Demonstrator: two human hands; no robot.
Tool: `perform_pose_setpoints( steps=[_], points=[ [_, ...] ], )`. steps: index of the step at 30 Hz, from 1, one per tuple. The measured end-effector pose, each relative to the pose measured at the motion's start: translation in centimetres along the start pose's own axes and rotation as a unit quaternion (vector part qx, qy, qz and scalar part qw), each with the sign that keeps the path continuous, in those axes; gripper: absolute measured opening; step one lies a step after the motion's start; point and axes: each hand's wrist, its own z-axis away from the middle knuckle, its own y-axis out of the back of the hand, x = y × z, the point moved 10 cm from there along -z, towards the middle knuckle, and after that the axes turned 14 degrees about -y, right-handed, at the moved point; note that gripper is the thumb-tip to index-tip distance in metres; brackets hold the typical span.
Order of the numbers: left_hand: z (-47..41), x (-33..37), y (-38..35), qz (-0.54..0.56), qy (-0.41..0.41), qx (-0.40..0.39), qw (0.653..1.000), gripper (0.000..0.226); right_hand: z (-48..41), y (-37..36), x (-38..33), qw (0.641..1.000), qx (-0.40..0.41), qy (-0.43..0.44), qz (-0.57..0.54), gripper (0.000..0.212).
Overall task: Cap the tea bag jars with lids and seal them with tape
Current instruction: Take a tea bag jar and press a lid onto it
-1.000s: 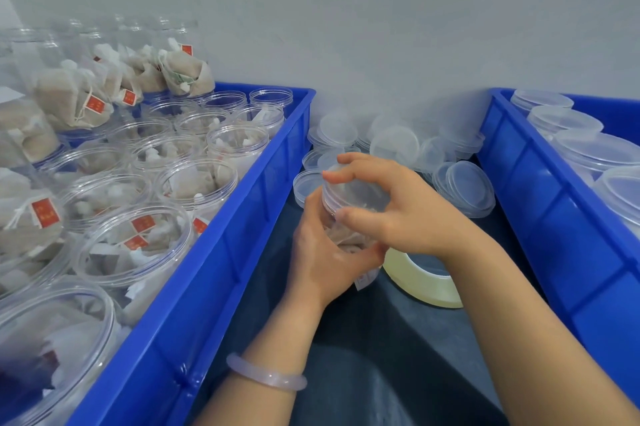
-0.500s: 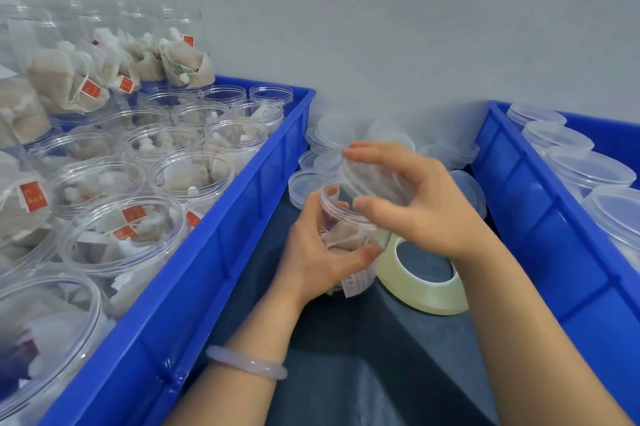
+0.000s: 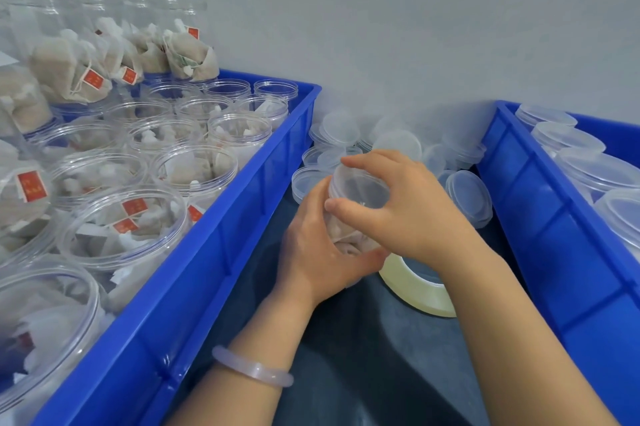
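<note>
The left hand (image 3: 317,249) wraps the clear plastic tea bag jar (image 3: 349,235) from below, thumb across its front. The right hand (image 3: 405,214) arches over it, fingertips gripping the translucent round lid (image 3: 360,185).

Our left hand (image 3: 311,252) and right hand (image 3: 408,214) covered most of the jar (image 3: 349,235), so we could not tell how its lid (image 3: 367,183) sat. The right wrist hid part of the tape roll (image 3: 412,283). Print on the red tags (image 3: 32,186) at left was unreadably small.
</note>
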Motion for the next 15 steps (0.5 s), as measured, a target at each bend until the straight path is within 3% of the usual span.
perform_pose_setpoints(
  steps=[3,6,8,10,13,15],
  points=[
    [0.1,0.0,0.2,0.011,0.004,0.012,1.0,0.09,0.3,0.4,-0.1,0.996,0.03,-0.025,0.085,0.073],
    [0.2,-0.3,0.6,0.044,0.011,0.031,0.999,0.081,0.9,0.0,-0.1,0.993,-0.05,-0.022,0.102,0.078],
    [0.2,-0.5,0.6,0.036,0.021,0.03,0.999,0.081,1.3,0.0,0.1,0.99,-0.094,-0.022,0.105,0.068],
    [0.2,-0.2,0.4,0.013,0.019,0.022,0.999,0.087,1.0,1.1,0.7,0.988,-0.074,-0.037,0.129,0.064],
    [0.3,-0.2,-0.1,0.013,0.028,0.009,0.999,0.089,0.4,2.3,1.6,0.981,0.013,-0.09,0.174,0.081],
    [0.1,-0.4,-0.1,0.015,0.03,0.003,0.999,0.082,0.1,1.9,2.1,0.981,0.05,-0.115,0.145,0.089]
  ],
)
